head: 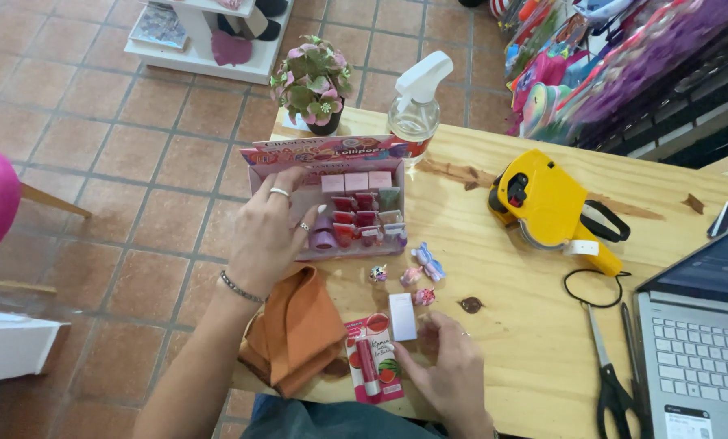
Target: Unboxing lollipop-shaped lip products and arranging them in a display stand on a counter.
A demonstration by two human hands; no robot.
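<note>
My left hand point(268, 232) reaches into a pink display box point(331, 203) of small lip products, its fingers closed on a small purple item point(323, 237) at the box's left side. My right hand point(449, 366) rests on the wooden table point(502, 325) near the front edge, with fingertips touching a small white box point(402, 316). Next to it lies a carded lip balm point(370, 358). An orange cloth point(295, 329) lies under my left wrist. Several tiny colourful trinkets point(417, 272) sit just in front of the display box.
A yellow price-label gun point(547, 207) lies at centre right, with black scissors point(612, 382) and a laptop point(697, 325) at the right edge. A clear spray bottle point(417, 102) and a small potted plant point(313, 81) stand at the table's far side. Tiled floor lies to the left.
</note>
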